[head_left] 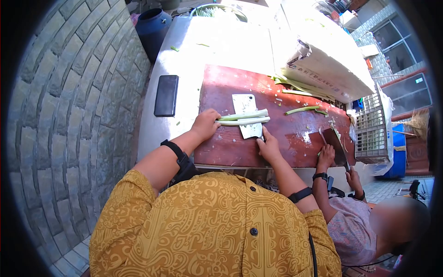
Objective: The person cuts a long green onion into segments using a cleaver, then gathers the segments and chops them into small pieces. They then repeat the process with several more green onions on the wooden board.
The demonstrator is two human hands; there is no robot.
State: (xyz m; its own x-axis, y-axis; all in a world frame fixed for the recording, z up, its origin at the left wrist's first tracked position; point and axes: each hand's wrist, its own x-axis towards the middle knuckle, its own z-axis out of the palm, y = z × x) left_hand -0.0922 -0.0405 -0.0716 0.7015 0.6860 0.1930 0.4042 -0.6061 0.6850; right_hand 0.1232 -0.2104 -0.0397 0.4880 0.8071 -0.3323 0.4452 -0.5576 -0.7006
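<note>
On the red cutting board (221, 92), my left hand (206, 123) is closed around the left ends of two green onion stalks (249, 122). The stalks are pale at their right ends and lie side by side across a cleaver (243, 102). The cleaver's broad blade rests flat or nearly flat beneath them. My right hand (269, 147) is wrapped round the cleaver's handle, which it mostly hides. Small cut bits are scattered over the board around both hands.
Beside the board lies a black phone (166, 95). More green onions (302, 111) lie near a large white box (318, 69). At right, a co-worker's hands (326, 156) work with another cleaver (336, 147). A grey crate (370, 129) stands beyond; a brick wall (83, 115) borders the left.
</note>
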